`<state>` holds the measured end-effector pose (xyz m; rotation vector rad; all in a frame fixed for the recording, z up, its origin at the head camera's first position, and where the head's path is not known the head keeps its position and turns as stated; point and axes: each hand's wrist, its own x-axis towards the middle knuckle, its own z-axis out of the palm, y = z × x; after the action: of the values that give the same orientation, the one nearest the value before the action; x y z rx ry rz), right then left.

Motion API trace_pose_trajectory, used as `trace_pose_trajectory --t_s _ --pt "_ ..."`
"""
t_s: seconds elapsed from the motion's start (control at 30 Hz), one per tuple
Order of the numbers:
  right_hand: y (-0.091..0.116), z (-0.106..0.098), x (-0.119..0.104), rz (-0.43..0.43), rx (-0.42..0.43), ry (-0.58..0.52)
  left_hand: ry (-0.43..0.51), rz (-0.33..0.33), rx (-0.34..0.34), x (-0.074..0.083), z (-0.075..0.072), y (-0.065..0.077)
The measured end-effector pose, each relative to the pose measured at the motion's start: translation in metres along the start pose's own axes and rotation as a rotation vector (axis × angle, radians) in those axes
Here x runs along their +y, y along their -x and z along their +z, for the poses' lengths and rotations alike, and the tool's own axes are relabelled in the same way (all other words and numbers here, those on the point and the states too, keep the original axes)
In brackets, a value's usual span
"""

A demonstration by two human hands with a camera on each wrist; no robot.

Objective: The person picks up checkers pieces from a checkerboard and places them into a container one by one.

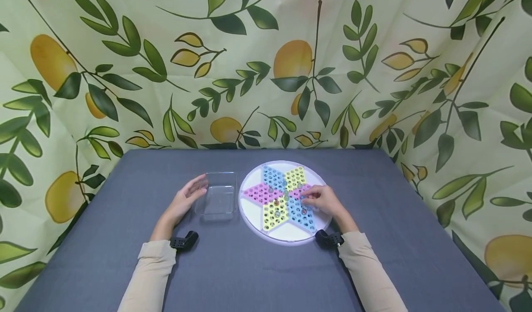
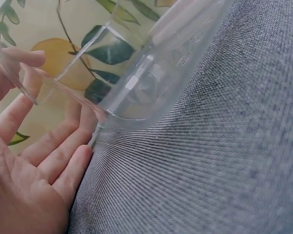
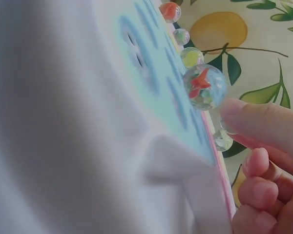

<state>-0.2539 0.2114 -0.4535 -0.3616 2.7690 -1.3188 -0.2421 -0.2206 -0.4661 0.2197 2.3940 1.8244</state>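
Observation:
My left hand [image 1: 184, 202] rests against the left side of a clear plastic box [image 1: 221, 217], its fingers relaxed and fairly straight along the wall. The box looks see-through down to its base. To its right lies a round white Chinese checkers board [image 1: 251, 216] with a star of blue, yellow and pink points. My right hand [image 1: 326, 201] is over the board's right side, thumb and forefinger pinching a clear marble [image 3: 227, 127] mostly hidden by the thumb. Close to the thumb tip sits a marble with a red swirl [image 3: 205, 87] on a blue point.
Several other marbles, among them a red one [image 3: 170, 12] and a yellow-green one [image 3: 191, 57], sit in the board's holes. Grey cloth [image 1: 257, 279] covers the table. A leaf-and-fruit patterned curtain [image 1: 249, 85] hangs behind it and along the sides.

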Motion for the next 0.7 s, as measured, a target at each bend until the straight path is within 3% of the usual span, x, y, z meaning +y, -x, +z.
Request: trace_pose_trajectory --t_s 0.27,0.7 --pt "0.003 -0.002 -0.005 0.004 0.044 0.005 0.015 0.002 0.007 0.0 0.001 0.001" --pt "0.005 0.005 -0.023 -0.016 0.035 -0.022 0.021 -0.003 0.014 -0.003 0.002 0.0"
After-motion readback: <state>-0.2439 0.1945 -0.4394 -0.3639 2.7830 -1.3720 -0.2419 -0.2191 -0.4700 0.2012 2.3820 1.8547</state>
